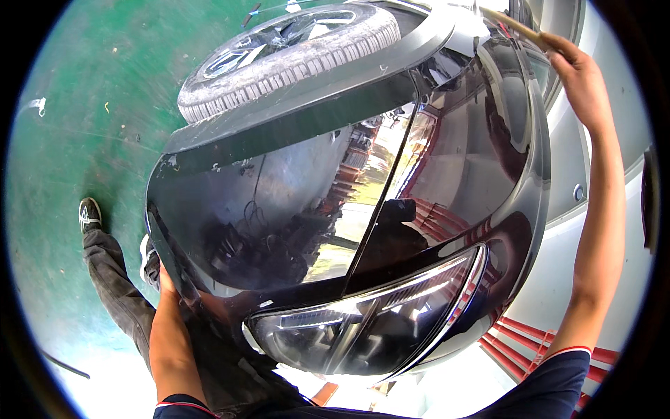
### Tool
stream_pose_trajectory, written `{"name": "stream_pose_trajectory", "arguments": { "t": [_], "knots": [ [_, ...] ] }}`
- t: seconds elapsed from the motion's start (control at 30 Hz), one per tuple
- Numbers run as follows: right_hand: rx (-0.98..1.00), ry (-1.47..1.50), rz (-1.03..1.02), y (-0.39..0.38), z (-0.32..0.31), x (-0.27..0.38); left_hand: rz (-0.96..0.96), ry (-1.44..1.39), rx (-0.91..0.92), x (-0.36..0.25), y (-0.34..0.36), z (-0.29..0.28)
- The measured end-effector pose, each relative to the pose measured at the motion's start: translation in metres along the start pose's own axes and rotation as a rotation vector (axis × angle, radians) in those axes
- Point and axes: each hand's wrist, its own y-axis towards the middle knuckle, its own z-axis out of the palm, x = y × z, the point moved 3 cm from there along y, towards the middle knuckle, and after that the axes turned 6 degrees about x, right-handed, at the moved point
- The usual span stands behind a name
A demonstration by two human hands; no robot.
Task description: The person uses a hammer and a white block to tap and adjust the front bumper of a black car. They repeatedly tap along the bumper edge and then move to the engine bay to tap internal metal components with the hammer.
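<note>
A glossy black car front corner fills the middle, with its bumper on the left and fender on the right. Set into the near side is a headlight. My left hand is at the bumper's lower left edge, its fingers hidden behind that edge. Stretched out to the far right, my right hand is closed round a wooden stick. The stick's far end lies by a pale sheet near the wheel arch; what it ends in cannot be made out.
Along the far side of the bumper is a wheel with a treaded tyre. Green floor with small scraps spreads to the left, where my shoe stands. Red bars and a pale car panel are at the right.
</note>
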Motion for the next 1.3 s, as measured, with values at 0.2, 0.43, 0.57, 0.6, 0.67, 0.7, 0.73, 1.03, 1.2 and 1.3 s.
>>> {"name": "stream_pose_trajectory", "arguments": {
  "t": [0.2, 0.43, 0.57, 0.6, 0.67, 0.7, 0.73, 1.03, 1.2, 1.3],
  "knots": [
    [0.148, -0.018, 0.059, -0.009, 0.004, 0.004, -0.018, -0.018, -0.03, 0.001, -0.006, 0.003],
    [0.023, 0.026, -0.013, -0.01, -0.001, 0.007, -0.028, -0.031, -0.043, 0.002, -0.005, 0.003],
    [0.085, 0.019, 0.074, -0.005, 0.008, 0.005, -0.059, -0.041, -0.054, 0.004, 0.0, -0.002],
    [0.143, -0.001, 0.117, -0.004, 0.012, 0.004, -0.062, -0.04, -0.051, 0.004, 0.001, -0.003],
    [0.007, 0.009, 0.056, 0.001, 0.011, 0.006, -0.043, -0.019, -0.005, 0.002, 0.001, -0.002],
    [-0.052, 0.07, 0.047, 0.004, 0.01, 0.005, -0.019, -0.003, 0.028, 0.0, 0.001, 0.0],
    [-0.118, 0.128, 0.039, 0.005, 0.009, 0.005, 0.005, 0.014, 0.061, -0.002, -0.001, 0.003],
    [0.055, 0.118, 0.043, 0.008, 0.017, 0.001, 0.044, 0.096, -0.131, -0.023, -0.023, 0.03],
    [-0.166, 0.203, 0.024, 0.01, 0.01, 0.003, 0.037, -0.031, -0.07, -0.021, -0.018, 0.027],
    [0.02, 0.086, 0.059, 0.009, 0.012, 0.008, 0.068, -0.096, -0.066, -0.021, -0.017, 0.027]
  ]
}}
